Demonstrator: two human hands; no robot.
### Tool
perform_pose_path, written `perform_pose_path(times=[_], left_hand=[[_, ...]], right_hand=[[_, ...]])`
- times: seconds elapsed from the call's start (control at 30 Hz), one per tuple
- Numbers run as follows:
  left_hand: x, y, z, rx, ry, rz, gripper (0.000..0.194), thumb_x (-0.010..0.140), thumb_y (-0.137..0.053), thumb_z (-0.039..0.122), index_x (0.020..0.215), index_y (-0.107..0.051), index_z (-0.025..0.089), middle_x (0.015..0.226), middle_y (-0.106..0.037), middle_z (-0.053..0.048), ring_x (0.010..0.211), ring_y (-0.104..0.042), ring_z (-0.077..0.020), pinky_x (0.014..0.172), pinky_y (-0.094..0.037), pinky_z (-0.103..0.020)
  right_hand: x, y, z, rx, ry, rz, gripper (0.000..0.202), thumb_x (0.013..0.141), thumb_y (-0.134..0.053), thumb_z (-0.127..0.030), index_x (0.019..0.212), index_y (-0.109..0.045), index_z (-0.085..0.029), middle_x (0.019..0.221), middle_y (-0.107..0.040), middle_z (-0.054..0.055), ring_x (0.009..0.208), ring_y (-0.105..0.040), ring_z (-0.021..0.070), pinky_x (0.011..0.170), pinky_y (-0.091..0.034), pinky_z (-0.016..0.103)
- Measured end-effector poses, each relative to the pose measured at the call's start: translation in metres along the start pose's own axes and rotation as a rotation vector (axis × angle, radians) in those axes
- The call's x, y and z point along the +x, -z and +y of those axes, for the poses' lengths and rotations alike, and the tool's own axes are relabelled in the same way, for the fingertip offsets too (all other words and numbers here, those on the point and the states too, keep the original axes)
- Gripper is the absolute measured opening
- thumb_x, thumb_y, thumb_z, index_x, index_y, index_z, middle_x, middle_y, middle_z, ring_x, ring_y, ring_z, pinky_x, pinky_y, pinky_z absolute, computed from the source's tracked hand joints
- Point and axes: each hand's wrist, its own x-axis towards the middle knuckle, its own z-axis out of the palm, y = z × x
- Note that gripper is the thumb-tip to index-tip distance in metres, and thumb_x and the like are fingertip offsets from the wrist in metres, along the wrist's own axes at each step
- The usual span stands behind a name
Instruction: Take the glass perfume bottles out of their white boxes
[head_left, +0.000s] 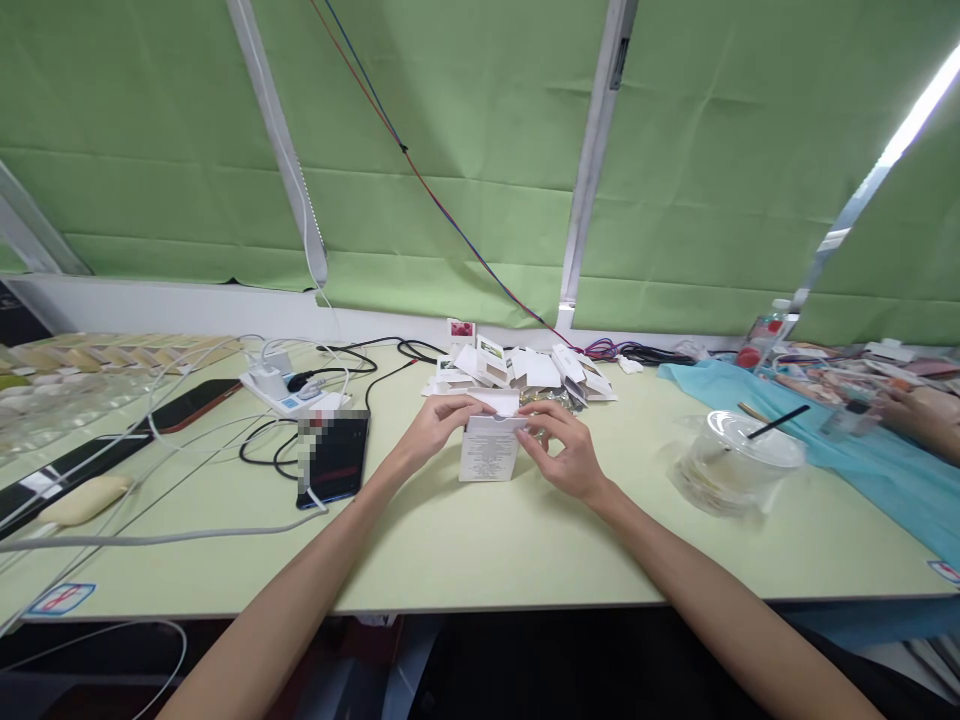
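Note:
A small white box (487, 455) with printed text on its front stands upright on the pale green table (420, 560). Its top flap is raised. My left hand (442, 428) has its fingers closed on the upper left edge of the box. On the other side, my right hand (561, 445) pinches the upper right edge near the flap. Right behind the box lies a pile of flattened or open white cartons (536, 368), some with small coloured pictures.
A phone (345, 455), power strip (300, 402) and tangled cables are on the left. A lidded plastic cup with black straw (739, 455) stands right, beside blue cloth (862, 460). Another person's hand (919, 410) is at far right.

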Motion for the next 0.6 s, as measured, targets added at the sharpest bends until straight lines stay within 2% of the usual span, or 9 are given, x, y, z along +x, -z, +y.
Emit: perform_pose_path(times=[0.3,0.6], left_hand=[[-0.0022,-0.0008,0.0042,0.036,-0.01,0.012,0.044,0.094,-0.054,0.052,0.096,-0.08,0.018,0.094,-0.075,-0.006,0.088,-0.063,-0.0198,0.078,-0.044,-0.028],[-0.0017,-0.0013,0.0088,-0.021,-0.042,-0.055,0.039,0.088,-0.063,0.052,0.094,-0.077,0.015,0.093,-0.074,-0.009,0.084,-0.064,-0.0197,0.071,-0.046,-0.027]], right_hand=[[-0.0006,-0.0003,0.0015,0.016,-0.007,-0.004,0.008,0.092,-0.061,-0.021,0.094,-0.069,-0.02,0.107,-0.068,0.012,0.077,-0.066,0.0168,0.05,-0.053,0.027],[-0.0006,-0.0005,0.0016,0.019,0.011,-0.013,0.01,0.091,-0.062,-0.02,0.097,-0.07,-0.02,0.106,-0.067,0.012,0.075,-0.065,0.0158,0.049,-0.052,0.026]])
